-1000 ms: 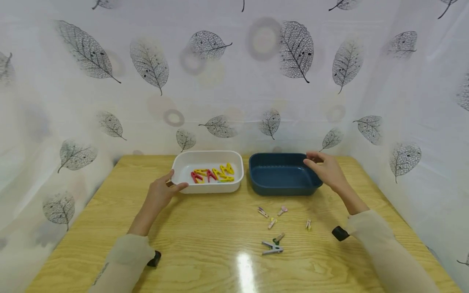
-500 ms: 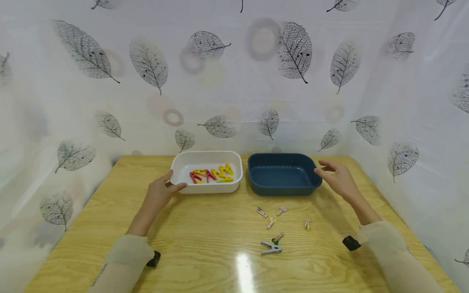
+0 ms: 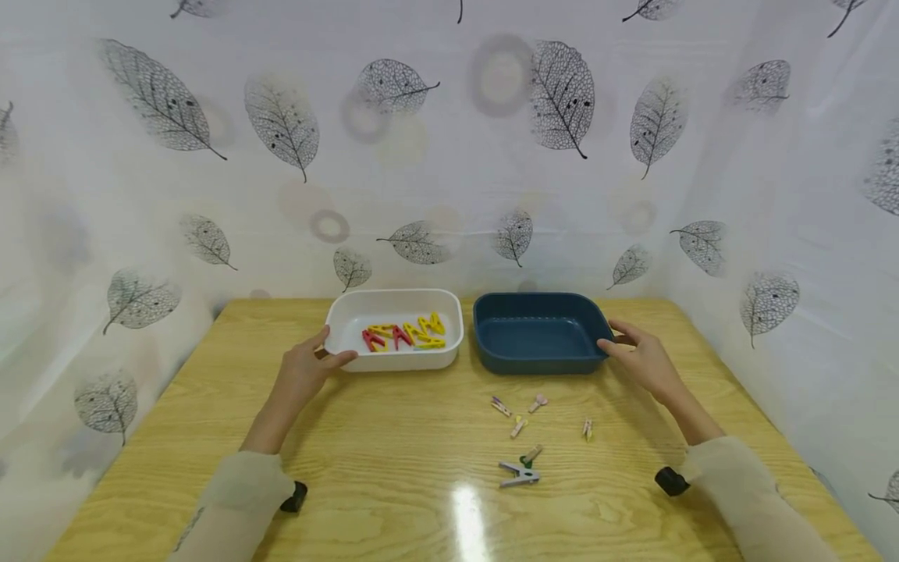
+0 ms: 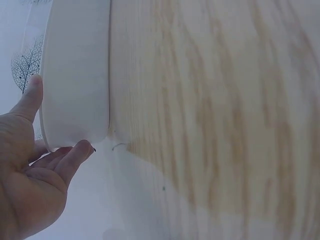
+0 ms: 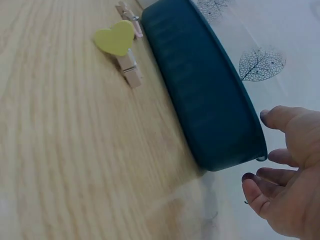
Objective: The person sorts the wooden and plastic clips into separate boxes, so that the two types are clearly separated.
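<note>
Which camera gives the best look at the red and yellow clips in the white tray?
The head view: it looks down into the white tray, so the red and yellow clips show whole. The left wrist view shows only the tray's outer wall beside the left hand, no clips. The right wrist view misses both.

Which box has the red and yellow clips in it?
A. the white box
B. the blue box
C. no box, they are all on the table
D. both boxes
A: the red and yellow clips lie inside the white box; the blue box holds none.
</note>
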Demonstrator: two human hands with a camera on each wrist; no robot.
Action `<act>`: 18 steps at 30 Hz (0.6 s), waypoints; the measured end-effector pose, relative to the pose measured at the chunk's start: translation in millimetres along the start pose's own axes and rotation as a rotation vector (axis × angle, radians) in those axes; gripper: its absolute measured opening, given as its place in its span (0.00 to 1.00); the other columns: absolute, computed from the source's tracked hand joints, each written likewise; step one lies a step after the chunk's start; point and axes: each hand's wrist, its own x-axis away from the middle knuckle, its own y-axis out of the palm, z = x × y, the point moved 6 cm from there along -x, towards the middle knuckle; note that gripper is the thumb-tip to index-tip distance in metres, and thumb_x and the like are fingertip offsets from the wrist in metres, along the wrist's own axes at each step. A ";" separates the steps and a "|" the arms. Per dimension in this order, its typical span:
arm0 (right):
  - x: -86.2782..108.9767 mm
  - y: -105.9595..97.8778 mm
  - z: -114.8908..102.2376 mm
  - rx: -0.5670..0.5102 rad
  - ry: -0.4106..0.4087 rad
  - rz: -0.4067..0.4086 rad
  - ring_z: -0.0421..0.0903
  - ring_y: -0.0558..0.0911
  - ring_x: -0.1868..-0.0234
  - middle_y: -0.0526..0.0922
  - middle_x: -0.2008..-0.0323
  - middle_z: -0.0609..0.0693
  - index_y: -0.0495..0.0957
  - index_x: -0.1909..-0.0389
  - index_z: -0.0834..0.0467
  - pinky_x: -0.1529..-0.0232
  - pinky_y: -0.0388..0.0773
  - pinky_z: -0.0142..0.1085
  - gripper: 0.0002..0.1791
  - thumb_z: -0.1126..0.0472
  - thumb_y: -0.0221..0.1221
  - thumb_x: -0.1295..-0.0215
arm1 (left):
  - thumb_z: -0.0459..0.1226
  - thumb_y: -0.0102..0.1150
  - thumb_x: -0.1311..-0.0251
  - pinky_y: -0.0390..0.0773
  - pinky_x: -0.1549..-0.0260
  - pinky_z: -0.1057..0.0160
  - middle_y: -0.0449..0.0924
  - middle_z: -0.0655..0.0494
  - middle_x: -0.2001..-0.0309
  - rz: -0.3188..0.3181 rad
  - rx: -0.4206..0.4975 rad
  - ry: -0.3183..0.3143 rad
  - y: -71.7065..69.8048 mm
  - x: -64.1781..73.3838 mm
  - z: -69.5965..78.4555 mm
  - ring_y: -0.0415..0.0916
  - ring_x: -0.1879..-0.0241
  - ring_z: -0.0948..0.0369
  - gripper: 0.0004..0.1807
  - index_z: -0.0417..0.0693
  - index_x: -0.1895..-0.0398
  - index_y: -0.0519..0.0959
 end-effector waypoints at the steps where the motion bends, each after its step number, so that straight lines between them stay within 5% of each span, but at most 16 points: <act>1: 0.2 0.7 0.5 0.000 -0.002 0.004 0.70 0.74 0.35 0.68 0.29 0.71 0.63 0.25 0.71 0.41 0.74 0.62 0.37 0.51 0.60 0.23 | 0.53 0.67 0.33 0.73 0.36 0.42 0.54 0.28 0.25 0.001 -0.004 0.002 -0.3 -0.2 0.1 0.62 0.28 0.37 0.51 0.32 0.22 0.54; 8: 5.4 4.8 2.6 -0.033 -0.002 -0.005 0.70 0.72 0.34 0.67 0.28 0.71 0.60 0.23 0.67 0.39 0.72 0.64 0.38 0.49 0.59 0.23 | 0.52 0.66 0.32 0.69 0.33 0.42 0.52 0.29 0.24 -0.010 0.005 -0.003 0.8 -0.4 0.4 0.58 0.27 0.36 0.50 0.32 0.21 0.52; 18: 12.9 12.8 8.4 -0.101 0.001 -0.104 0.73 0.61 0.26 0.53 0.21 0.68 0.47 0.17 0.60 0.36 0.68 0.68 0.41 0.47 0.53 0.19 | 0.56 0.63 0.31 0.63 0.30 0.41 0.51 0.29 0.23 -0.033 0.012 -0.001 0.9 1.6 2.6 0.56 0.25 0.36 0.52 0.31 0.20 0.50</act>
